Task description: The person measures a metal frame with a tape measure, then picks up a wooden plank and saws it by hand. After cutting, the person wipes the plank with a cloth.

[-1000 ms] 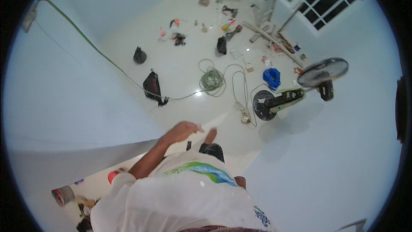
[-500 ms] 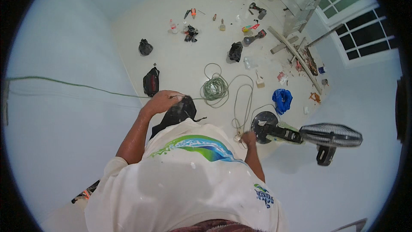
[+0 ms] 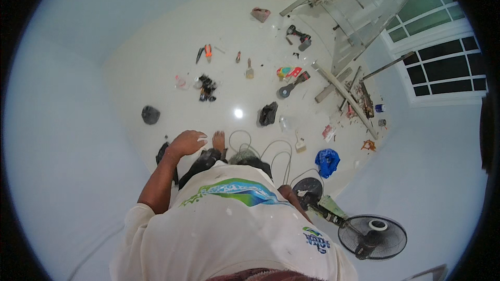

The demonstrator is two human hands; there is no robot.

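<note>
My left hand (image 3: 188, 143) is over the floor just in front of my left leg, its fingers stretched out and thumb apart, with nothing visible in it. Beside it shows my bare foot (image 3: 219, 139). On my right, only the forearm (image 3: 292, 200) appears at the edge of the white shirt (image 3: 224, 224); the hand's fingers are hidden. Near that arm, a loose cable (image 3: 282, 164) loops over the floor, its coil mostly hidden by my leg. The base of a black fan (image 3: 308, 190) stands next to the same arm.
Pliers (image 3: 208, 52), paint brushes (image 3: 250, 69), a cordless drill (image 3: 299, 36) and black bags (image 3: 268, 114) are scattered ahead. A stepladder (image 3: 359, 36) stands at the far right near wooden planks (image 3: 346, 99). A blue plastic bag (image 3: 327, 163) lies close to the fan.
My left hand has come away from the green cable, which no longer stretches across the left wall. My right hand has slipped behind my body. My body and view have shifted; a foot now shows.
</note>
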